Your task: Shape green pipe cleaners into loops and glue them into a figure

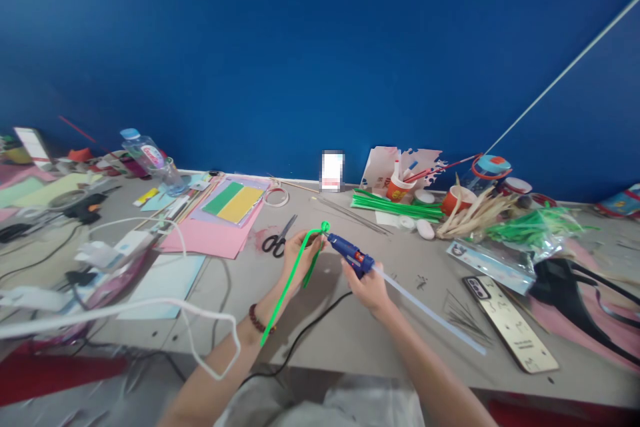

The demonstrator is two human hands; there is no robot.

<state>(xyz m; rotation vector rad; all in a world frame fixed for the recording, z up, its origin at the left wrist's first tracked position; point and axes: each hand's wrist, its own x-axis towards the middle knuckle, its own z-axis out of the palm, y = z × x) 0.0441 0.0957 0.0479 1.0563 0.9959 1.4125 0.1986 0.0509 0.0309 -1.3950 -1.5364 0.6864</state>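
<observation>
My left hand [299,258] is closed on a bright green pipe cleaner [287,291], which bends over near the fingertips and trails down past the wrist. A small green loop sits at its upper end. My right hand [369,285] grips a blue hot glue gun [351,255] by its handle, with the nozzle pointing at that loop; whether they touch I cannot tell. From the gun's back a long translucent glue stick [430,310] sticks out. Its black cord [315,321] runs down to the table's front edge. Black-handled scissors [279,238] lie just beyond my left hand.
Green pipe cleaners [397,205] lie in a bundle at the back, by a red cup of pens [399,188]. A phone [513,325] rests at the right. Pink paper [205,238], a tape roll [277,197] and a bottle [150,157] are on the left. A white cable [165,303] arches at front left.
</observation>
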